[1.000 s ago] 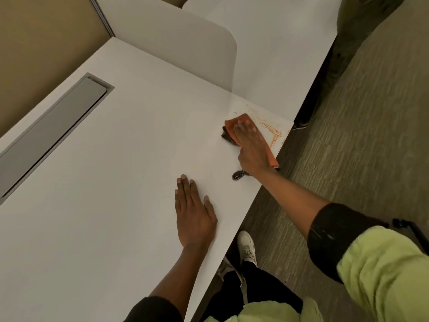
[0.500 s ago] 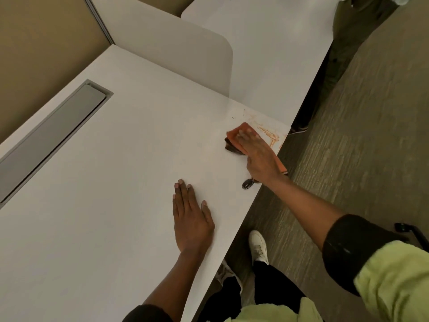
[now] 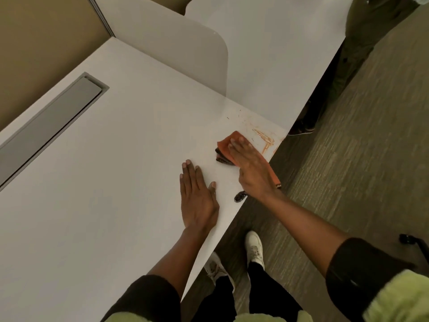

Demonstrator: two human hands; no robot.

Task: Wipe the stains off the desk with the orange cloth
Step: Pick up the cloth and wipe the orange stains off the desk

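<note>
The orange cloth (image 3: 226, 145) lies folded on the white desk (image 3: 116, 182) near its right front corner, a dark layer showing at its left edge. My right hand (image 3: 251, 168) presses flat on top of it, fingers pointing away from me. Orange-brown smears, the stains (image 3: 264, 137), streak the desk corner just beyond the cloth. My left hand (image 3: 198, 198) rests flat and empty on the desk, left of and nearer than the cloth. A small dark loop (image 3: 239, 196) pokes out under my right wrist at the desk edge.
A rounded white divider panel (image 3: 176, 52) stands behind the desk, with a second white desk (image 3: 267, 43) beyond it. A grey cable tray lid (image 3: 48, 124) is sunk into the desk at left. Carpet floor (image 3: 348, 159) lies right; another person's legs (image 3: 362, 31) stand far right.
My right hand has slid the cloth slightly toward me and to the left, away from the smears at the corner. My left hand has stayed flat in place.
</note>
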